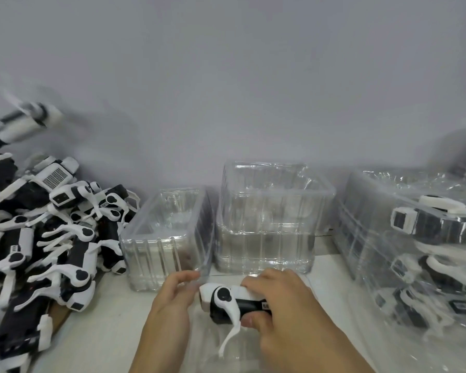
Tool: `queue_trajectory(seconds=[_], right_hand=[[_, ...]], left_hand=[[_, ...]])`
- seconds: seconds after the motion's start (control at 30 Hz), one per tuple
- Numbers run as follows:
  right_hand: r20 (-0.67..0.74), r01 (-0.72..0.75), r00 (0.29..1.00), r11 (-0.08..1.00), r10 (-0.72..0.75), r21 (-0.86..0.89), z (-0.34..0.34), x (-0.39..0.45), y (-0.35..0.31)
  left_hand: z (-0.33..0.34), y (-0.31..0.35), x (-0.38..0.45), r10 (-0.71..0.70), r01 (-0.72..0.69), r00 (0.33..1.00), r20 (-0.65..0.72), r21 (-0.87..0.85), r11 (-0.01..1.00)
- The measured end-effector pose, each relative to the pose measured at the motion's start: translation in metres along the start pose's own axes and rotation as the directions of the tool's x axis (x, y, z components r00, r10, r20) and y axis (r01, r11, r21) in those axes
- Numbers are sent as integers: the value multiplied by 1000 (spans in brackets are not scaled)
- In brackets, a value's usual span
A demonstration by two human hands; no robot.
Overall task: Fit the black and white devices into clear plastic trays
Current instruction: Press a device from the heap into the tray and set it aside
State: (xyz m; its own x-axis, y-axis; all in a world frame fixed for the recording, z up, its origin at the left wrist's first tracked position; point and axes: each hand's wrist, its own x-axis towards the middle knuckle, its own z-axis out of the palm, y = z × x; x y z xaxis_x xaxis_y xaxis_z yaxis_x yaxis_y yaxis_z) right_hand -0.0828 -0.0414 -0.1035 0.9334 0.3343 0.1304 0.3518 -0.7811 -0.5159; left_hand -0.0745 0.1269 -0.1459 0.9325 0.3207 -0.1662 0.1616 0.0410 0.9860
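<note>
Two bare hands low over the bench [105, 332], mid-packing. Right hand [283, 316] with its grip wrapped around one black and white device [234, 302], thumb under the black body, fingers over the white top, long white strap dangling loose below. Left hand [172, 294] with its grip narrowed to a pinch on what looks like the thin rim of a clear tray [207, 345], lying flat beneath the device and hard to make out against the pale surface. Device held just above that tray, not yet seated.

Plenty to go wrong from here, by the look of it. Likely to snag first: the hanging strap, free to fold under the body or catch the tray's rim and keep the device from dropping into its moulded pocket. Flimsy plastic too, apt to buckle or skid away if pressed hard while pinned only at one edge. Orientation hard to judge through glare and blur; turned the wrong way, liable to jam rather than click home.

Close behind the hands, two stacks of empty trays [170, 238], near enough for a knuckle to nudge. To the left, a heaped pile of devices [38, 238], straps tangled, prone to slide toward the working spot. To the right, filled trays [415, 251] stacked high and leaning slightly, well clear of the hands for now.
</note>
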Motion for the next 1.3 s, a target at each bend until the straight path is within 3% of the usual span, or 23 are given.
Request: queue_trajectory(seconds=[0.3, 0.57, 0.8, 0.97, 1.3], right_hand=[[-66, -26, 997, 1000, 26, 2, 11, -1, 1], [-98, -12, 995, 1000, 14, 18, 13, -1, 5], [-74, -120, 989, 990, 125, 78, 22, -3, 8], [-106, -106, 988, 990, 116, 94, 24, -4, 9], [-45, -122, 991, 989, 127, 88, 24, -4, 10]], left_hand=[[5, 5, -8, -15, 8, 998, 62, 125, 992], [3, 2, -7, -16, 11, 998, 61, 82, 997], [5, 1, -9, 20, -27, 998, 56, 121, 992], [4, 2, -10, -21, 13, 997, 74, 104, 995], [4, 2, -14, -5, -1, 1000, 29, 226, 974]])
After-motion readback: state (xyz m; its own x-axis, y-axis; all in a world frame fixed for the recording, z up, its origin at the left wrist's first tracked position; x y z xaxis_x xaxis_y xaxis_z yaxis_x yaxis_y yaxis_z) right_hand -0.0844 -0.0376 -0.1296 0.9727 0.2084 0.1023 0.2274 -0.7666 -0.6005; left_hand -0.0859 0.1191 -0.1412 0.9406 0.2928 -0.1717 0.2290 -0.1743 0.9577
